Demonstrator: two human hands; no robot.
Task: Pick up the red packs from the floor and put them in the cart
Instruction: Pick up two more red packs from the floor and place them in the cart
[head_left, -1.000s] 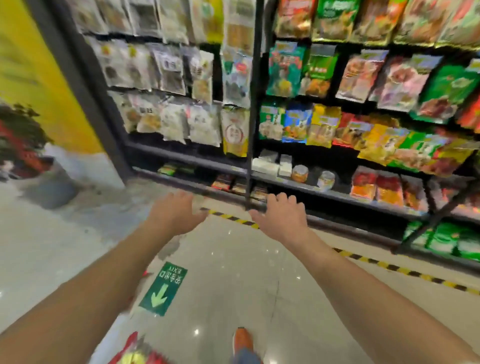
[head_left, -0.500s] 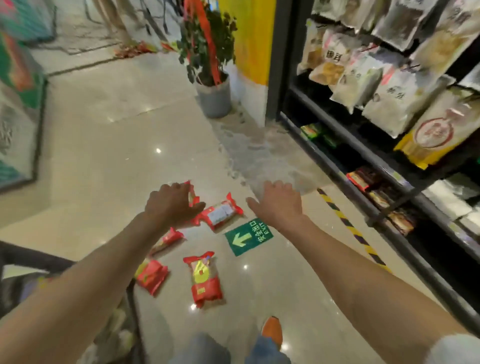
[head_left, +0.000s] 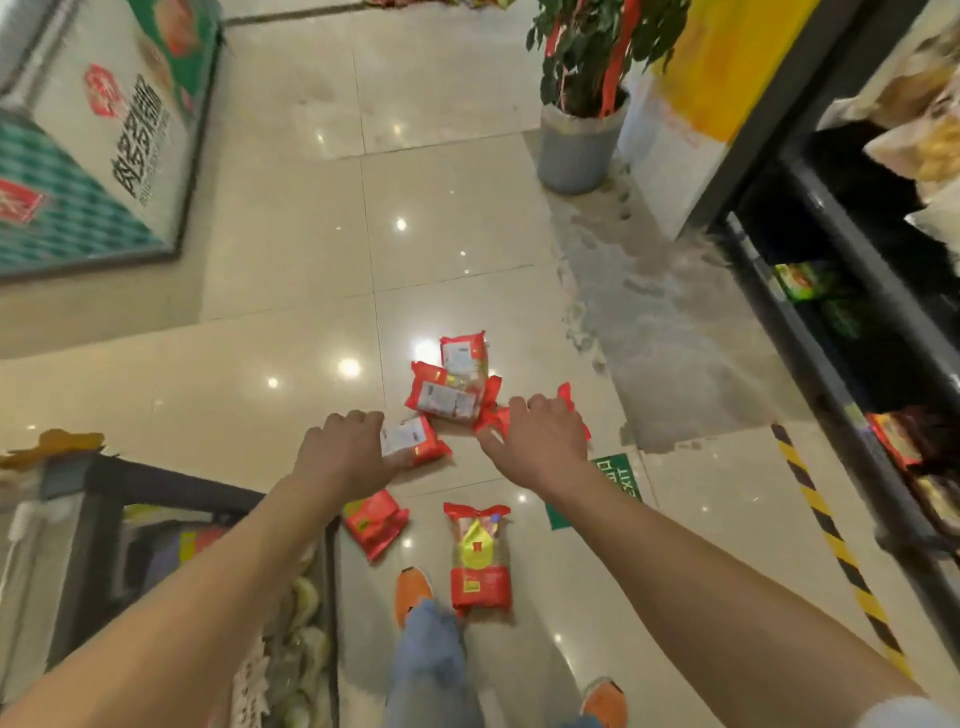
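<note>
Packs (head_left: 447, 397) lie scattered on the floor (head_left: 291, 249) ahead; the cart (head_left: 98, 519) stands left of them; shelves (head_left: 852, 332) run along the right; a potted plant (head_left: 579, 140) sits beyond.

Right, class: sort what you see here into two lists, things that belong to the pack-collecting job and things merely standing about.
Belongs to the job:
red packs on the floor
cart
left hand
right hand

Just standing about:
potted plant
green exit sticker
shelf rack
poster board

The green floor sticker (head_left: 618, 480) reads "EXIT", partly hidden by an arm.
</note>
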